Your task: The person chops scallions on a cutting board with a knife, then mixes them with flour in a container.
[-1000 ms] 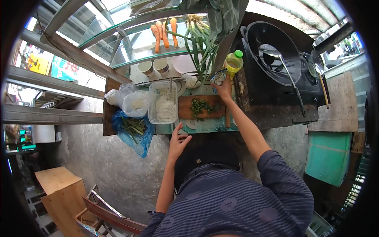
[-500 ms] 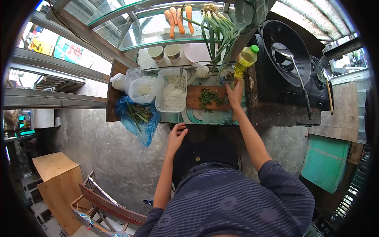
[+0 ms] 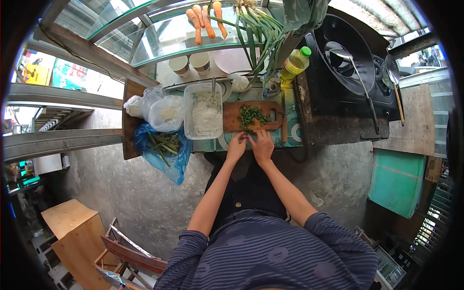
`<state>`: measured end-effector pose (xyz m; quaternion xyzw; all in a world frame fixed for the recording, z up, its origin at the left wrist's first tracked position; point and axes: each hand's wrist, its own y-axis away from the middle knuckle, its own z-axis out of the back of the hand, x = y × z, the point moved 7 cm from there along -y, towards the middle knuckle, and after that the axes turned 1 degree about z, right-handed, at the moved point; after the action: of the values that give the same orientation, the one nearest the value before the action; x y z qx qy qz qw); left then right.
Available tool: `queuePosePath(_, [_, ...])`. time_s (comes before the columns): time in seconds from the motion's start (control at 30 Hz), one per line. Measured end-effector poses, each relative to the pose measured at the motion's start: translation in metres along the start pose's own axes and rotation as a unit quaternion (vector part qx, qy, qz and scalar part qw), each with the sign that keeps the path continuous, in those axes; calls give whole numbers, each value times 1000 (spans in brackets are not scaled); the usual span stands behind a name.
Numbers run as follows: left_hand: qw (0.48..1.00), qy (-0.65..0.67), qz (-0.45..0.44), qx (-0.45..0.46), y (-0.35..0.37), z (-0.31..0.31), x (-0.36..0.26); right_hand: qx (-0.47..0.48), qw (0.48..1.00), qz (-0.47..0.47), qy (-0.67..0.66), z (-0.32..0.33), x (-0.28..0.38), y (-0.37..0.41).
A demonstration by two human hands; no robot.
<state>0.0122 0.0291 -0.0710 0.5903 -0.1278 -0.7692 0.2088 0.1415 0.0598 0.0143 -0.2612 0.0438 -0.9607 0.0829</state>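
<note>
Chopped green onion (image 3: 252, 116) lies heaped on a wooden cutting board (image 3: 231, 117). At the board's near edge, my left hand (image 3: 236, 147) has its thumb and fingertips drawn together; whatever they hold is too small to make out. Close beside it on the right, my right hand (image 3: 262, 146) reaches its fingers, slightly apart, to the same edge, holding nothing visible. A knife with a wooden handle (image 3: 284, 130) lies along the board's right end. Left of the board stands a clear plastic tub of flour (image 3: 207, 118) with a spoon handle (image 3: 213, 88) sticking up.
Plastic bags (image 3: 169, 113) and a blue bag of green trimmings (image 3: 176, 158) sit at the left. An oil bottle (image 3: 295, 65) stands behind the board. A stove with a wok (image 3: 357, 82) is on the right. Carrots (image 3: 195, 24) and green onions (image 3: 263, 36) lie on the glass shelf.
My right hand has come from the items near the oil bottle to the board's near edge. My left hand has moved right to join it. The knife now shows beside the board.
</note>
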Motion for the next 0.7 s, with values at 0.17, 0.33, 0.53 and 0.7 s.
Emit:
queuePosePath(0.17, [999,-48,2,-12,0,0,-18,-27,999,-13,-33,-10,2,1])
queuePosePath(0.33, [1000,16,0,-16,3,7,-32,-11,997,-29,-77,1,6,-5])
queuePosePath(0.53, [988,141,9,-62,5,22,-62,-18,992,-46,-118,17,-3,-29])
queuePosePath(0.7, [995,-18,39,-95,11,29,-52,4,988,-103,-116,36,-33,-30])
